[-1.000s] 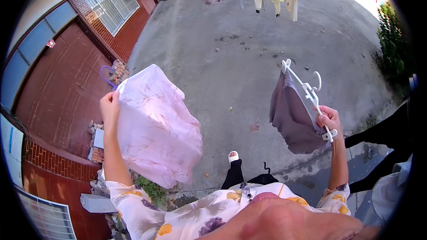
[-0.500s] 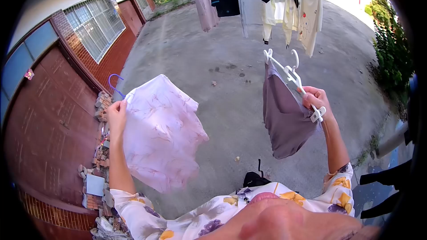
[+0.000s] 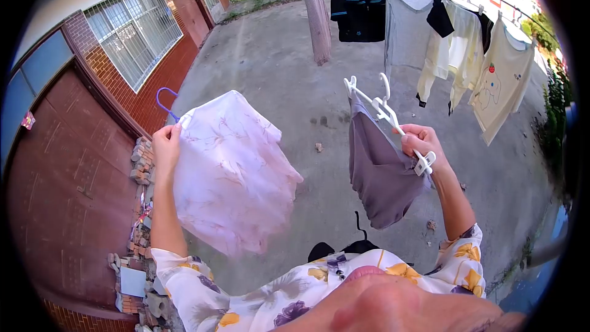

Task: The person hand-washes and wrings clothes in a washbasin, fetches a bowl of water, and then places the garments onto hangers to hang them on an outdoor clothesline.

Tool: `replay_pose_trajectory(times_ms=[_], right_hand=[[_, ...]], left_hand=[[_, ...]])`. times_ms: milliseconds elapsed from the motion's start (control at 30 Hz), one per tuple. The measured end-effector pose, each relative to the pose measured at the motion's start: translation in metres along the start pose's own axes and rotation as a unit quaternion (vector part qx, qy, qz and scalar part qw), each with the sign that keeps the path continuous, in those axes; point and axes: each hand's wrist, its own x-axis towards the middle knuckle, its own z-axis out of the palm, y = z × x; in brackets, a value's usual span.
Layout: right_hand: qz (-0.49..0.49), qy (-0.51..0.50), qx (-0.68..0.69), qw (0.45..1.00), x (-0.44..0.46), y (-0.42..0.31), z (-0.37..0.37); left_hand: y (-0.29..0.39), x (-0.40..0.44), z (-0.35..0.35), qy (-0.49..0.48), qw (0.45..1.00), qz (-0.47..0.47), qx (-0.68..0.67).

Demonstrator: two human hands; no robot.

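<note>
My left hand (image 3: 166,147) is closed at the collar of a pale pink patterned shirt (image 3: 236,169), just below the hook of its purple hanger (image 3: 167,103). The shirt hangs out to the right of that hand. In my right hand (image 3: 420,142) is a white clip hanger (image 3: 382,109), gripped along its bar. Grey-purple underpants (image 3: 382,175) hang from the clips at its two ends. A black hanger hook (image 3: 360,224) and some black cloth (image 3: 344,249) show close to my chest; what holds them is hidden.
Ahead, a line carries a pink striped garment (image 3: 317,21), a black top (image 3: 359,9), a white garment (image 3: 409,27) and a cream shirt (image 3: 503,77). A brick building with a brown door (image 3: 74,184) and stacked bricks (image 3: 142,160) stands left. Concrete ground (image 3: 270,55) lies between.
The clothes on the line look nearer and farther right. Both hands keep hold of their hangers and garments; the right hand sits slightly farther left in view.
</note>
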Motion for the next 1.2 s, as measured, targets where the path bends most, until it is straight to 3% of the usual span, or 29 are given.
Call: replay_pose_trajectory(times_ms=[167, 267, 333, 400, 667, 933, 1200], right_hand=[[-0.022, -0.037, 0.0, 0.999, 0.191, 0.011, 0.026], [-0.054, -0.046, 0.021, 0.997, 0.301, 0.029, 0.038], [-0.069, -0.035, 0.018, 0.997, 0.376, 0.032, 0.046], [-0.06, 0.003, 0.041, 0.997, 0.453, 0.034, 0.051], [-0.113, 0.012, 0.071, 0.991, 0.749, 0.023, 0.073], [-0.197, -0.019, 0.108, 0.974, 0.974, 0.033, 0.073], [-0.224, 0.077, 0.019, 0.971, 1.151, 0.005, 0.062]], left_hand=[[-0.067, 0.143, 0.094, -0.008, 0.999, 0.013, 0.031], [-0.072, 0.207, 0.157, -0.008, 1.0, 0.023, 0.019], [-0.096, 0.267, 0.2, 0.018, 0.998, 0.059, -0.017], [-0.117, 0.324, 0.241, -0.018, 0.998, 0.046, 0.025], [-0.167, 0.565, 0.395, -0.01, 0.997, 0.057, 0.047], [-0.217, 0.756, 0.533, -0.008, 0.993, 0.102, 0.065], [-0.222, 0.961, 0.637, 0.022, 0.987, 0.147, 0.066]])
